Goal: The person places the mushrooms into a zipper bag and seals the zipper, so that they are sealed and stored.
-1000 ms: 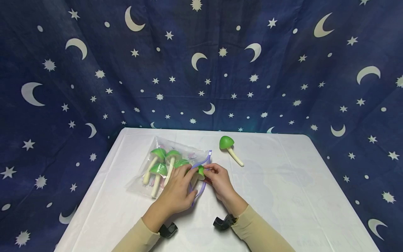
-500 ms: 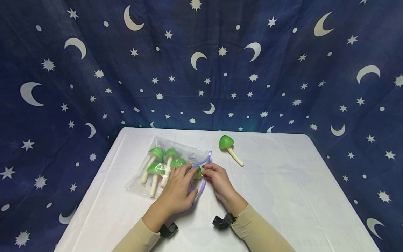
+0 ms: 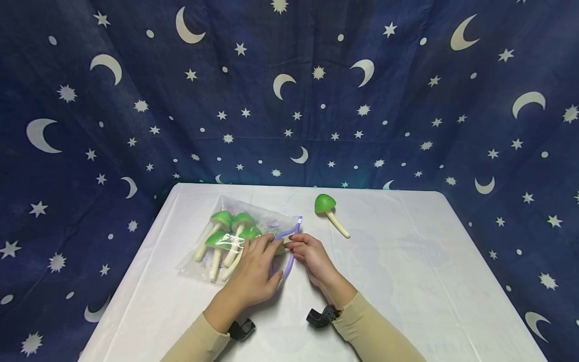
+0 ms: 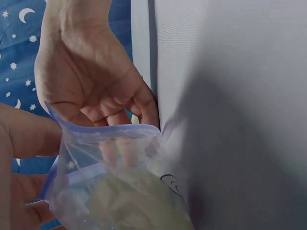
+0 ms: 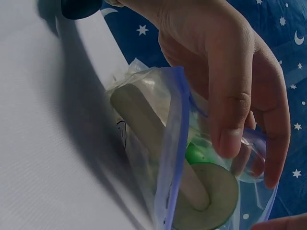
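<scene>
On the left half of the white-covered table, toward its far edge, a clear bag lies flat with its mouth turned toward the table's right edge. A purple rim lines that mouth, and your right wrist view shows its two sides standing apart. Inside the bag you have several green-capped mushrooms, partly overlapping; in the head view the clearer ones have their caps toward the far edge and their pale stems toward the near edge. One more mushroom lies just inside the mouth, the underside of its cap showing and its stem running back into the bag.

Your left hand rests over the bag beside its mouth and holds the film there, fingers bent over the top and thumb at the opening. Your right hand is on the other side of the mouth, fingers bent inward in a narrow shape with the tips right at the rim; you cannot tell from these views whether they pinch it.

Near the far edge, a little right of its middle, a loose mushroom lies on its side, its stem slanting toward the near right corner, well apart from both your hands. Beyond the far edge hangs a dark blue curtain with white moons and stars. You wear tan sleeves, with a black wrist mount at each cuff.
</scene>
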### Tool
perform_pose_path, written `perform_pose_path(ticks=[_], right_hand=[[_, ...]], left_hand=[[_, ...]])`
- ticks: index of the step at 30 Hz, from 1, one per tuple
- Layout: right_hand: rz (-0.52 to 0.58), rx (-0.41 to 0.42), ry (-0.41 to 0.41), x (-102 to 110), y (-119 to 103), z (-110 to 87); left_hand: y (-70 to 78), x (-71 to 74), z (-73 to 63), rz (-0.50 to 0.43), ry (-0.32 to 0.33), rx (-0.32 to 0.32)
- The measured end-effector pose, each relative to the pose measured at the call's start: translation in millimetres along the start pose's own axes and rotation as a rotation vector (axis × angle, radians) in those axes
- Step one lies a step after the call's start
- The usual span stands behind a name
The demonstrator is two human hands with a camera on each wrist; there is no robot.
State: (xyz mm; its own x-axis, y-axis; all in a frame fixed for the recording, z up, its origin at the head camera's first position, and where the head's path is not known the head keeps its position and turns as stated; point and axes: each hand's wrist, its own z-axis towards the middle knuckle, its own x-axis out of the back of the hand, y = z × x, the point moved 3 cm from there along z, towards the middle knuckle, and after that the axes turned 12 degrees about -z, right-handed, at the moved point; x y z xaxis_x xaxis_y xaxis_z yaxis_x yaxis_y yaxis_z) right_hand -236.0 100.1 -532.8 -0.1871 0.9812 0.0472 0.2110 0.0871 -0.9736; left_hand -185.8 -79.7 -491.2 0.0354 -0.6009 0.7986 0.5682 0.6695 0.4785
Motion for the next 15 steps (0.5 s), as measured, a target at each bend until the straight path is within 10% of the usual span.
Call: perform_pose_path(ticks=[15], right_hand=[[-0.025, 0.008, -0.028, -1.6, -2.0, 1.8]], left_hand=[[-3.2, 1.9, 0.8, -0.040, 0.020, 0.006]])
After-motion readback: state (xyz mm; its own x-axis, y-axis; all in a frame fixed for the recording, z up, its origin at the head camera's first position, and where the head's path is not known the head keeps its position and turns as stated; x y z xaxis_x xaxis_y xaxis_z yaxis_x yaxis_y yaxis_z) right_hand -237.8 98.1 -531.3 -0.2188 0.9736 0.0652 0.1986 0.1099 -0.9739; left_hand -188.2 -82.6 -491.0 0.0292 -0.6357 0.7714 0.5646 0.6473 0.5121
